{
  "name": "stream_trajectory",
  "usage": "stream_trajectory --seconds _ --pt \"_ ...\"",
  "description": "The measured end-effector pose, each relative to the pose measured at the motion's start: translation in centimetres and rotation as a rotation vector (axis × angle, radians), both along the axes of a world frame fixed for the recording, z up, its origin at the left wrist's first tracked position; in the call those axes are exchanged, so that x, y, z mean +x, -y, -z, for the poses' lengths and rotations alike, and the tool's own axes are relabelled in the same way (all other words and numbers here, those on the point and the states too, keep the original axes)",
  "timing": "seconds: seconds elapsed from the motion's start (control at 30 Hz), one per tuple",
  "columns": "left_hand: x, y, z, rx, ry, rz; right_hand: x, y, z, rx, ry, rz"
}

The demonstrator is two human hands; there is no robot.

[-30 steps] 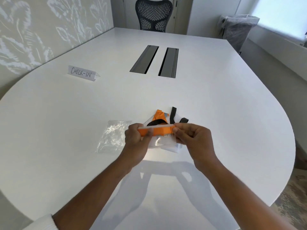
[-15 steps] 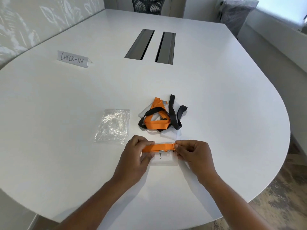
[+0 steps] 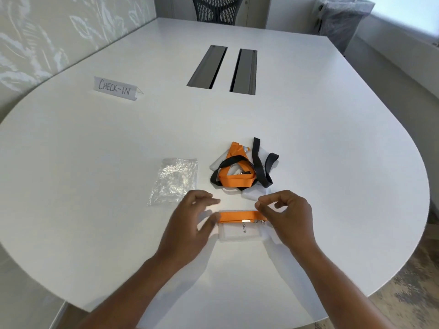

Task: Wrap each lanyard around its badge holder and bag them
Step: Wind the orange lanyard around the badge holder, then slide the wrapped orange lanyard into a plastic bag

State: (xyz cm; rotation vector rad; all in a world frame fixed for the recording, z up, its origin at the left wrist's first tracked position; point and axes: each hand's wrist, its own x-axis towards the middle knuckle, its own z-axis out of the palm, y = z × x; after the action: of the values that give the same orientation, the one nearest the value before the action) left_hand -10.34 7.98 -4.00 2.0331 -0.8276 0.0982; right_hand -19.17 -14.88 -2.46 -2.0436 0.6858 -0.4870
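Wrapped badge holder (image 3: 240, 230) flat on white table (image 3: 95, 186), near edge, between two hands.

Orange lanyard (image 3: 237, 216) banded across holder's top. Left hand (image 3: 190, 224) blurred beside its left end, fingers loosely spread, gripping nothing visible; right hand (image 3: 288, 217) over right end, fingers curled above the metal clip (image 3: 259, 222), contact unclear. Just beyond: tangled pile of orange and black lanyards (image 3: 242, 170) over clear holders. Left of pile: crumpled clear bags (image 3: 174, 180). Farther off: "CHECK-IN" tent card (image 3: 116, 87), two cable slots (image 3: 221, 67), mesh chair (image 3: 217, 8), patterned wall (image 3: 47, 32).
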Motion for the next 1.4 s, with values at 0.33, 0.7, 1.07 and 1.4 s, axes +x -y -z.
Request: stream_trajectory --seconds 0.33,0.7,1.07,1.4 --pt "7.9 -7.0 0.1 0.226 -0.051 -0.241 10.6 -6.8 -3.2 -0.140 0.120 -0.372" --pt "8.5 -7.1 2.6 0.526 0.049 -0.184 20.6 -9.1 -1.6 -0.563 -0.273 -0.538" --pt "8.4 -7.2 2.9 0.486 0.057 -0.197 21.4 -8.9 -1.4 -0.498 -0.204 -0.474" --pt "8.0 -7.1 2.1 0.421 0.049 -0.183 17.7 -4.5 -3.4 -0.073 0.020 -0.458"
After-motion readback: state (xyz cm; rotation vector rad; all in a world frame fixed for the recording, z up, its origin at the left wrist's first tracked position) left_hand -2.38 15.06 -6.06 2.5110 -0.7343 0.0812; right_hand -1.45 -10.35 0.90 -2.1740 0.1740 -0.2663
